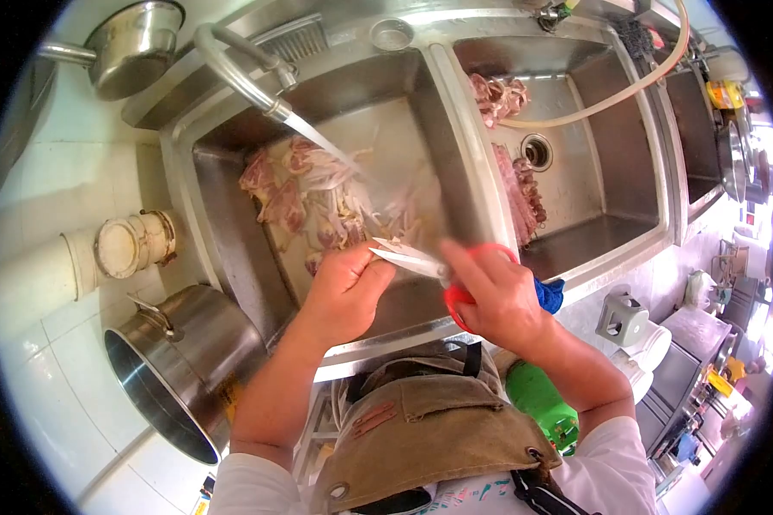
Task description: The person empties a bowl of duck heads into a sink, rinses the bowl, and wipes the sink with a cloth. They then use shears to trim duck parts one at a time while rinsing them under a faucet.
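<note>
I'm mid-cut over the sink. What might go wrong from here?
The scissors are open, blade tips right at the left hand, so a snip may nick it. Water streams from the faucet onto the meat pieces in the left basin. Wet handles might slip in the grip of the right hand.

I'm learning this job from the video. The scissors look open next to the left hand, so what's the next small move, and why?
Probably close the scissors: the right hand holds their red handles with the blades spread, tips right at the curled left hand over the left sink basin. What the left hand pinches is hidden, so this is a guess.
</note>
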The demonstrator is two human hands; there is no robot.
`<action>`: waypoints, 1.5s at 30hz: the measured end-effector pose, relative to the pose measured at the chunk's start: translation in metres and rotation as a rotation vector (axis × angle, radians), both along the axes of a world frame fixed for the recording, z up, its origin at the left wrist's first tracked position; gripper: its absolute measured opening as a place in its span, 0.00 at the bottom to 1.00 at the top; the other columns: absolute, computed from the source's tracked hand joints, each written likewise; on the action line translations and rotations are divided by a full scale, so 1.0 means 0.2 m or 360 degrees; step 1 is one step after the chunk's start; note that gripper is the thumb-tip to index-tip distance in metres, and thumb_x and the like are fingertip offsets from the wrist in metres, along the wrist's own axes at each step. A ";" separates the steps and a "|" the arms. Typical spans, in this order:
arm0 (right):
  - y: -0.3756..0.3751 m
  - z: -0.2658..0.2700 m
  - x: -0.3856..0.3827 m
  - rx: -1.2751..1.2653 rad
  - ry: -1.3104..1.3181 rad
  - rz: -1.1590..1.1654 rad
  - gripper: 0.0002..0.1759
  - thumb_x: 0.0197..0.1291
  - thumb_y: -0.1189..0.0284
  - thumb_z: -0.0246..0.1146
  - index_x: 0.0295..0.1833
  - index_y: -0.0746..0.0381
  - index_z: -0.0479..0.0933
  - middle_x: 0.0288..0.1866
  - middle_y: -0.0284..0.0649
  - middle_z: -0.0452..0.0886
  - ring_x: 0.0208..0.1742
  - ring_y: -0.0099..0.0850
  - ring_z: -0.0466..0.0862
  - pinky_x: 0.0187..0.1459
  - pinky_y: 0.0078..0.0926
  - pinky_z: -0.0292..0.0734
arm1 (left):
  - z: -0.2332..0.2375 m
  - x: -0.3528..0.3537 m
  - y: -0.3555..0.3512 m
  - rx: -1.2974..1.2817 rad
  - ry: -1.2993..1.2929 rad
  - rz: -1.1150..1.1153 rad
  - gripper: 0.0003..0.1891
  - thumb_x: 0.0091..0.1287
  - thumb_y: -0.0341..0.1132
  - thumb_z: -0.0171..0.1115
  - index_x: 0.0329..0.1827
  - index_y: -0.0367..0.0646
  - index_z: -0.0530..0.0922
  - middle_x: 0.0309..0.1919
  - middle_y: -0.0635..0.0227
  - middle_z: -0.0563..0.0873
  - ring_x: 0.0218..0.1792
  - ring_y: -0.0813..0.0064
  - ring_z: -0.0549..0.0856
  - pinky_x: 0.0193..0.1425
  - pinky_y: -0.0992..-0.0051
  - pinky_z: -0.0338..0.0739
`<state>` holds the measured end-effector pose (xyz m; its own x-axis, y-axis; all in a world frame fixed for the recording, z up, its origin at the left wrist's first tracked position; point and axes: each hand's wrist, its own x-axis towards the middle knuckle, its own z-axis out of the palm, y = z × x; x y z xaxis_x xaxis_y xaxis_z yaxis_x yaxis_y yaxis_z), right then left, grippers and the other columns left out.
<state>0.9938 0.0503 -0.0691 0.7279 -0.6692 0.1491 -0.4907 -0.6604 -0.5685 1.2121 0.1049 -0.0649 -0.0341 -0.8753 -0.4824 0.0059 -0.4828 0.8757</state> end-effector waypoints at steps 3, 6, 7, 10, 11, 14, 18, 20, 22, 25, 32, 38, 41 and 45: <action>0.00 0.00 0.00 0.0016 0.0024 -0.0009 0.37 0.38 0.74 0.70 0.60 0.66 0.71 0.32 0.41 0.73 0.29 0.37 0.79 0.28 0.33 0.76 | -0.02 0.01 0.01 -0.0023 -0.0035 -0.0020 0.16 0.66 0.31 0.51 0.53 0.35 0.80 0.38 0.70 0.85 0.34 0.84 0.78 0.40 0.80 0.74; 0.01 0.00 0.00 0.0025 0.0027 -0.0021 0.36 0.39 0.74 0.69 0.60 0.66 0.71 0.32 0.41 0.73 0.30 0.37 0.79 0.28 0.33 0.77 | 0.01 0.00 0.00 -0.0058 -0.0122 -0.0014 0.16 0.66 0.30 0.50 0.52 0.35 0.80 0.38 0.71 0.85 0.36 0.85 0.78 0.42 0.80 0.74; 0.01 0.00 -0.01 0.0031 0.0027 -0.0027 0.36 0.39 0.74 0.69 0.60 0.66 0.71 0.32 0.41 0.74 0.29 0.37 0.79 0.28 0.33 0.77 | 0.02 0.00 0.00 -0.0068 -0.0160 -0.0027 0.15 0.66 0.30 0.50 0.52 0.35 0.81 0.37 0.71 0.85 0.35 0.85 0.78 0.42 0.80 0.73; 0.02 0.01 -0.01 0.0054 0.0024 -0.0028 0.36 0.39 0.74 0.69 0.60 0.66 0.71 0.32 0.41 0.74 0.29 0.37 0.78 0.27 0.33 0.77 | 0.02 0.01 0.00 -0.0099 -0.0209 -0.0055 0.15 0.66 0.30 0.50 0.52 0.36 0.81 0.36 0.73 0.85 0.34 0.86 0.77 0.40 0.81 0.73; 0.01 0.01 -0.01 0.0063 0.0023 -0.0027 0.35 0.39 0.74 0.69 0.60 0.67 0.71 0.32 0.41 0.74 0.29 0.37 0.78 0.27 0.33 0.77 | 0.01 0.01 0.00 -0.0111 -0.0214 -0.0064 0.15 0.66 0.30 0.50 0.52 0.36 0.81 0.35 0.73 0.85 0.34 0.87 0.77 0.40 0.82 0.72; 0.01 0.01 -0.01 0.0025 0.0012 -0.0011 0.35 0.40 0.75 0.69 0.59 0.67 0.71 0.32 0.41 0.74 0.29 0.38 0.79 0.26 0.34 0.77 | 0.02 0.01 -0.01 -0.0141 -0.0280 -0.0090 0.15 0.66 0.29 0.50 0.52 0.37 0.81 0.34 0.74 0.84 0.32 0.87 0.76 0.38 0.83 0.72; 0.01 0.03 -0.01 0.0041 0.0044 0.0019 0.33 0.41 0.75 0.69 0.58 0.67 0.71 0.31 0.42 0.74 0.28 0.38 0.79 0.27 0.33 0.77 | -0.03 -0.02 0.01 -0.0359 -0.0256 0.0063 0.14 0.65 0.25 0.51 0.50 0.34 0.80 0.19 0.77 0.73 0.22 0.89 0.68 0.25 0.82 0.64; 0.02 0.02 -0.02 0.0121 0.0070 0.0012 0.32 0.42 0.77 0.68 0.58 0.66 0.72 0.31 0.44 0.76 0.28 0.39 0.80 0.28 0.34 0.77 | -0.04 -0.02 0.01 -0.0343 -0.0200 0.0077 0.14 0.65 0.25 0.51 0.50 0.34 0.80 0.19 0.77 0.73 0.22 0.89 0.68 0.24 0.82 0.62; 0.03 -0.07 -0.03 0.0389 -0.0208 -0.0063 0.31 0.43 0.80 0.67 0.59 0.65 0.72 0.33 0.46 0.77 0.30 0.42 0.81 0.29 0.34 0.78 | -0.06 -0.02 0.02 -0.0233 -0.0147 0.0101 0.14 0.65 0.26 0.51 0.50 0.36 0.80 0.17 0.78 0.72 0.20 0.89 0.67 0.23 0.83 0.61; 0.04 -0.08 -0.02 0.0707 -0.0362 -0.0270 0.31 0.45 0.83 0.65 0.60 0.62 0.71 0.37 0.48 0.79 0.32 0.45 0.81 0.31 0.35 0.78 | -0.01 0.00 -0.02 0.0112 0.0035 0.0130 0.13 0.67 0.30 0.49 0.48 0.37 0.80 0.15 0.78 0.69 0.17 0.87 0.66 0.21 0.82 0.60; 0.03 -0.07 0.03 0.0178 -0.0273 -0.0181 0.36 0.39 0.81 0.67 0.61 0.65 0.71 0.32 0.45 0.75 0.30 0.43 0.79 0.30 0.36 0.78 | -0.03 0.05 -0.04 0.0494 0.0789 0.0283 0.16 0.69 0.38 0.39 0.35 0.36 0.73 0.11 0.71 0.66 0.09 0.80 0.63 0.14 0.78 0.59; 0.01 -0.07 0.06 -0.0053 -0.0212 -0.0144 0.38 0.37 0.78 0.68 0.61 0.65 0.71 0.31 0.42 0.72 0.29 0.39 0.78 0.29 0.35 0.77 | 0.01 0.03 -0.05 0.0644 0.0803 0.0349 0.14 0.68 0.37 0.40 0.33 0.36 0.72 0.11 0.69 0.66 0.09 0.79 0.62 0.13 0.77 0.59; 0.01 -0.07 0.06 -0.0051 -0.0177 -0.0134 0.37 0.37 0.77 0.68 0.61 0.65 0.71 0.31 0.41 0.73 0.29 0.38 0.78 0.28 0.35 0.77 | 0.00 0.03 -0.05 0.0542 0.0733 0.0241 0.14 0.68 0.37 0.41 0.33 0.37 0.73 0.11 0.70 0.67 0.09 0.80 0.63 0.14 0.77 0.59; -0.01 -0.05 0.06 -0.0035 -0.0144 -0.0100 0.37 0.37 0.77 0.68 0.61 0.65 0.71 0.31 0.41 0.73 0.29 0.38 0.78 0.28 0.34 0.77 | -0.02 0.04 -0.03 -0.0010 0.0238 -0.0050 0.15 0.67 0.38 0.44 0.32 0.37 0.74 0.12 0.71 0.69 0.12 0.83 0.65 0.17 0.79 0.59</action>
<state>1.0058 0.0487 -0.0797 0.6677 -0.7088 0.2277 -0.4785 -0.6429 -0.5980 1.2202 0.0991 -0.0680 -0.1323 -0.8758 -0.4643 0.1213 -0.4792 0.8693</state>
